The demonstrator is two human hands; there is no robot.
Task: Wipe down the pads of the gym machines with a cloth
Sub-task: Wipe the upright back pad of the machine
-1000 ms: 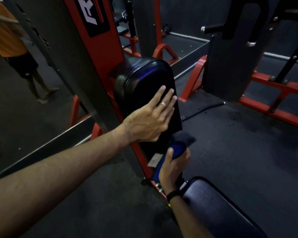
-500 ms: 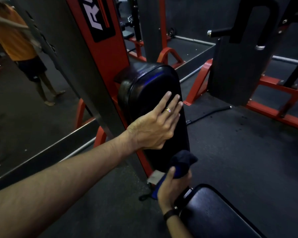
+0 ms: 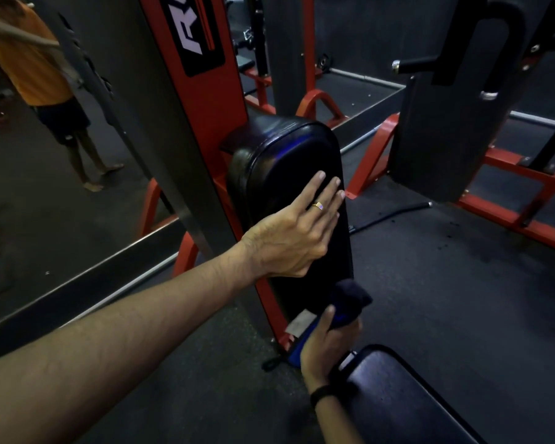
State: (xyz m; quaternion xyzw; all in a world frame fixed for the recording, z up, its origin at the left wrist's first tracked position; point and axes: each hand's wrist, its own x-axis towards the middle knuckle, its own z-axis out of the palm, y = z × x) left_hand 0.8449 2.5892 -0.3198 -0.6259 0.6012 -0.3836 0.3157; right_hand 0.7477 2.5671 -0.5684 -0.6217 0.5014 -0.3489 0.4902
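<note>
The back pad is steadied by the left hand, fingers straight and laid flat together. Below them the cloth is gripped by the right hand, apparently bunched (lighting is dim); strokes are best overlapped downward.

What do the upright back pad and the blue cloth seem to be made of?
The back pad looks like black vinyl or leather over padding: smooth, glossy, with a seam round its edge. The blue cloth in the right hand looks like soft matte fabric, bunched in folds; its weave is too dark to tell.
</note>
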